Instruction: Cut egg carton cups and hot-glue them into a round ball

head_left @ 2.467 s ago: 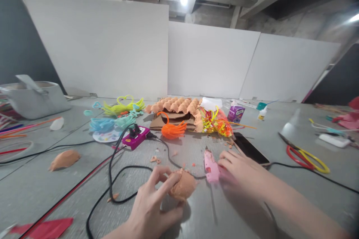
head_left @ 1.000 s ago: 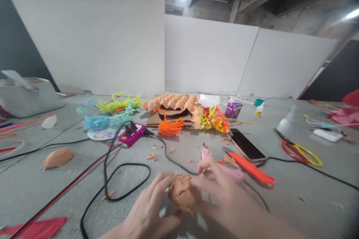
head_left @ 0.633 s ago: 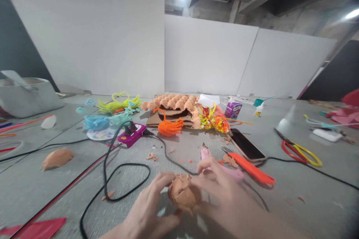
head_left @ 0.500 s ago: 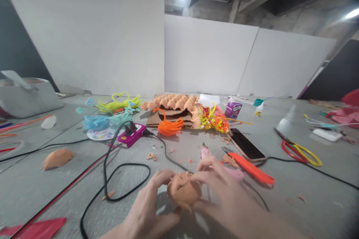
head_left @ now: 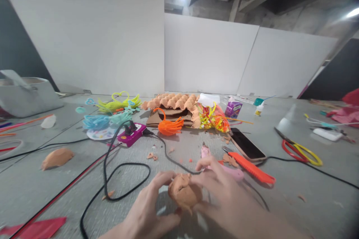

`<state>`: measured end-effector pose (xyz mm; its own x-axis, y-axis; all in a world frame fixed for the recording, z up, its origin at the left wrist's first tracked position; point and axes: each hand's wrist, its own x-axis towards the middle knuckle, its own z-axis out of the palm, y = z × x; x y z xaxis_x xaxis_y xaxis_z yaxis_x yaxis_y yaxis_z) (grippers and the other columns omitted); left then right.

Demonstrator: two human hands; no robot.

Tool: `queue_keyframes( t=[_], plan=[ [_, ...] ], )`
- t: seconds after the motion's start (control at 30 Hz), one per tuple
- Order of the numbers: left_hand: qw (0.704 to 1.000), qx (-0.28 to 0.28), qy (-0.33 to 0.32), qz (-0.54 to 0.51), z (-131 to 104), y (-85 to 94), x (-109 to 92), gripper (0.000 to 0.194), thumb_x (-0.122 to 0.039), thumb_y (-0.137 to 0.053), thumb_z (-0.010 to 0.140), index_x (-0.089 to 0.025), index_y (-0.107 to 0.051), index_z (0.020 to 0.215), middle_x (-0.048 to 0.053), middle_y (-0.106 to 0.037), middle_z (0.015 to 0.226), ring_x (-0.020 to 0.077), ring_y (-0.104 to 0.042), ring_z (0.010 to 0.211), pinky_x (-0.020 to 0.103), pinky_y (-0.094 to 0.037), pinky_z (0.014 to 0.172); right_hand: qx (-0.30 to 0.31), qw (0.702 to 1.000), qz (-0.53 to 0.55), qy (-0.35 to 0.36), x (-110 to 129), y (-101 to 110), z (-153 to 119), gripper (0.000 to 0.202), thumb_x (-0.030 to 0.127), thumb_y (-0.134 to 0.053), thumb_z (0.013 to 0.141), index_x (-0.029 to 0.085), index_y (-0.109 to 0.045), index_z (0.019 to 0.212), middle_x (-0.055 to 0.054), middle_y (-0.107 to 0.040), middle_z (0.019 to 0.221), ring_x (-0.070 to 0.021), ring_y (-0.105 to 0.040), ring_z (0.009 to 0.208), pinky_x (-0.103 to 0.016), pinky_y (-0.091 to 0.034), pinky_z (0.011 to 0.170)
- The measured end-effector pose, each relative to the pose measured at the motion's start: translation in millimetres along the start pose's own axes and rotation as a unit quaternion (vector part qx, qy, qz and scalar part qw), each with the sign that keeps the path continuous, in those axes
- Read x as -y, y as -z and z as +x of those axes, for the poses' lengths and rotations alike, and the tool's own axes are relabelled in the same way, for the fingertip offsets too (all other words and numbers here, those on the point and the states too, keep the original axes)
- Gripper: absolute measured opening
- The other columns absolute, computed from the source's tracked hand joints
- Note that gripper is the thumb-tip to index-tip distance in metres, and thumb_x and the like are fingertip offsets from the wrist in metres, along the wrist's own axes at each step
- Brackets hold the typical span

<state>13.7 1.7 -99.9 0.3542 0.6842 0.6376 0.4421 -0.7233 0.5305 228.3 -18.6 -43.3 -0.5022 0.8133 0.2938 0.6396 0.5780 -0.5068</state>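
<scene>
Low in the middle, a rounded orange-brown piece of egg carton (head_left: 185, 193) is gripped between both hands. A slit or fold runs across its top, and a torn point sticks out at its lower edge. My left hand (head_left: 153, 205) curls around its left side. On the other side, my right hand (head_left: 218, 190) presses fingers and thumb against it. Just beyond the right fingers lies a pink glue gun (head_left: 231, 172), partly covered by that hand. An orange utility knife (head_left: 252, 168) rests to the right of it. Small carton scraps (head_left: 152, 156) are scattered nearby.
A black cable (head_left: 105, 171) loops left of my hands from a purple power strip (head_left: 131, 134). At the back are an egg carton (head_left: 176, 101) and an orange pipe-cleaner bundle (head_left: 169, 126). A phone (head_left: 248, 145) and scissors (head_left: 300, 149) lie right; another carton piece (head_left: 57, 158) lies left.
The carton piece has tilted slightly and shifted a touch to the right between my hands. My right fingers have moved a little over its upper right side.
</scene>
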Motion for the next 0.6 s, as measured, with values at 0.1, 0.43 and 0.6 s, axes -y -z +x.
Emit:
queue_keyframes(
  t=[0.1,0.43,0.6],
  plan=[
    [1.000,-0.011,0.008,0.013,3.1,1.2,-3.5,0.064,-0.010,-0.063,0.060,-0.027,-0.040,0.117,0.002,-0.071,0.097,0.0216,-0.072,0.083,0.031,-0.061,0.068,-0.001,1.000,-0.012,-0.016,5.6,5.3,2.3,0.035,0.017,-0.066,0.081,0.028,-0.056,0.112,-0.005,-0.046,0.119,-0.0150,-0.061,0.097,-0.027,-0.052,0.088],
    [0.999,0.014,0.031,0.018,0.1,0.4,0.1,0.066,-0.009,-0.063,0.060,-0.028,-0.039,0.118,0.003,-0.072,0.100,0.0229,-0.072,0.087,0.036,-0.062,0.071,0.011,1.000,0.022,0.013,-5.7,-4.0,0.4,0.043,0.011,-0.061,0.082,0.031,-0.053,0.119,-0.004,-0.040,0.133,-0.0132,-0.060,0.095,-0.032,-0.049,0.092],
    [0.999,0.012,0.034,0.014,-1.3,0.0,-0.3,0.065,-0.009,-0.063,0.061,-0.028,-0.040,0.118,0.004,-0.071,0.100,0.0231,-0.072,0.086,0.036,-0.062,0.070,-0.005,1.000,0.007,0.020,-3.6,-2.5,0.3,0.042,0.013,-0.060,0.083,0.032,-0.053,0.120,-0.004,-0.042,0.132,-0.0142,-0.061,0.097,-0.032,-0.049,0.093]
  ],
)
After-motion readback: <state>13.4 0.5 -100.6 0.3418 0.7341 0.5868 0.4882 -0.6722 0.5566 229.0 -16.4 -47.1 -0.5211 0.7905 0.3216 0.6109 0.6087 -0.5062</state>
